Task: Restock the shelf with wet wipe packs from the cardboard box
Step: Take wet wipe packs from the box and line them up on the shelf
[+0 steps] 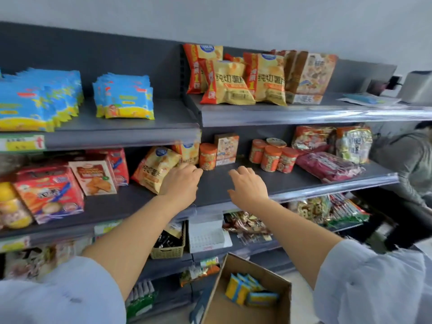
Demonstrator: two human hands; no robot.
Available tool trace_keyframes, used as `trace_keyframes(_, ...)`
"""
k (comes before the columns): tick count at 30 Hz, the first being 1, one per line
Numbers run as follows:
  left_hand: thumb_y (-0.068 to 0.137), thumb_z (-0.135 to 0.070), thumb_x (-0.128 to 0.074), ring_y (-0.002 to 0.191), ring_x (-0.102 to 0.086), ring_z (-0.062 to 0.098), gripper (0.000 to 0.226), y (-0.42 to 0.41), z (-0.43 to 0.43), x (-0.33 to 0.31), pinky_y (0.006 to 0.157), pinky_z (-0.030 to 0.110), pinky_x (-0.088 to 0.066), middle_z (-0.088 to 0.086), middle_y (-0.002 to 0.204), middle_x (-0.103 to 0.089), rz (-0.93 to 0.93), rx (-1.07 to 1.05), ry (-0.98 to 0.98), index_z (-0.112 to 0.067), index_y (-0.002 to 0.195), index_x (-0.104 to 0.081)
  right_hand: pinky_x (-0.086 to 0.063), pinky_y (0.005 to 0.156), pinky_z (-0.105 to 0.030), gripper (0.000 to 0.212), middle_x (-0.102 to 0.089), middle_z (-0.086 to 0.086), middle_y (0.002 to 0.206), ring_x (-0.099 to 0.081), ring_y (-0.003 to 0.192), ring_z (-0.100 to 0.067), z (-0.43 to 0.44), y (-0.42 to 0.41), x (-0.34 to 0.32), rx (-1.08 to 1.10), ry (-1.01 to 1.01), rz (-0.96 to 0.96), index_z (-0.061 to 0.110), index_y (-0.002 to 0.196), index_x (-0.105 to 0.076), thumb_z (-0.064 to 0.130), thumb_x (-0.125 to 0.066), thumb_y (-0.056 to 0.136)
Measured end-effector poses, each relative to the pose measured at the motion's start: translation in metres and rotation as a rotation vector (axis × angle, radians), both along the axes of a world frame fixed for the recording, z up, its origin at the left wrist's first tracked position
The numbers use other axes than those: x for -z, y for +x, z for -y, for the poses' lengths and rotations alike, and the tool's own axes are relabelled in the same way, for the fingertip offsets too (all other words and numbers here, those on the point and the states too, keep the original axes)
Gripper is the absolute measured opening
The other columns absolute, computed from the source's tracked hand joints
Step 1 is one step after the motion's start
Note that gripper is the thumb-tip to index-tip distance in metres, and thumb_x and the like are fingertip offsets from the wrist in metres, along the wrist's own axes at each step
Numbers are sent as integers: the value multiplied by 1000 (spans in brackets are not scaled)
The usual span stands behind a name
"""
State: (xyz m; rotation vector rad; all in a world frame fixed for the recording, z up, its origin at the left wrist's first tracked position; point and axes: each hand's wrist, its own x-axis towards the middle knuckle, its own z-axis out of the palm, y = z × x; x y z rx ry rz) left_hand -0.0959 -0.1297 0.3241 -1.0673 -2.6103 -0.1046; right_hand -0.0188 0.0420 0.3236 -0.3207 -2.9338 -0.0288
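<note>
While both hands are up at the shelving, neither carries a pack, so we log this as a moment between loads. The cardboard box (222, 309) sits on the floor with its flaps open. A small cluster of blue-and-yellow wet wipe packs (251, 292) lies toward its far wall, and much of the box floor is bare. We judge the box nearly run down, with only a handful to go. High above the box and well to its left, the top shelf (175, 113) holds two groups of matching blue-and-yellow packs: a long row (35, 104) furthest from the box and a shorter row (125, 99) nearer it, with bare shelf between them. We take these as wipes already stocked, though the print is too blurred to confirm. Directly above the box, the middle shelf (233, 183) shows an open gap among the snacks. The left hand (181, 181) is above and left of the box, fingers bent, against a yellow snack bag (154, 169) and close to an orange canister (207, 156). Its fingertips are hidden, so we cannot tell whether they pinch the bag. The right hand (249, 185) hovers straight above the box over that gap, fingers loosely spread and slightly bent, holding nothing. Our reading is that the bulk is done and the last packs are yet to be lifted out. Whether the hands are clearing room here we cannot settle.
</note>
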Motion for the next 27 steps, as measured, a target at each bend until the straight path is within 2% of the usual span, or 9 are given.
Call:
trace_keyframes(10, 90, -9, -55, 121, -43, 21, 35, 55, -78, 109, 94, 33, -42, 1, 125, -53, 189, 58, -103, -17, 125, -51, -45, 84, -38, 41, -48, -8, 126, -44, 120, -29, -66, 56, 99, 53, -114, 211, 16, 128, -48, 24, -59, 90)
trace_keyframes(16, 90, -8, -53, 118, -45, 21, 29, 57, -107, 175, 92, 33, -42, 0, 119, -54, 327, 121, -179, -18, 117, -55, -49, 89, -39, 40, -49, -6, 128, -43, 123, -27, -84, 62, 168, 107, -209, 319, 17, 129, -49, 26, -58, 92)
trace_keyframes(20, 88, -7, -54, 113, -47, 22, 24, 57, -123, 221, 87, 35, -44, 1, 112, -55, 422, 148, -217, -18, 109, -55, -48, 93, -39, 37, -52, -5, 128, -43, 124, -26, -93, 62, 218, 143, -285, 406, 16, 128, -51, 22, -57, 92)
trace_keyframes(27, 88, -9, -55, 114, -46, 23, 30, 70, -133, 318, 87, 37, -45, 2, 113, -54, 596, 139, -300, -18, 116, -56, -46, 93, -37, 37, -56, -6, 126, -47, 121, -26, -95, 71, 314, 178, -399, 536, 17, 127, -54, 24, -56, 91)
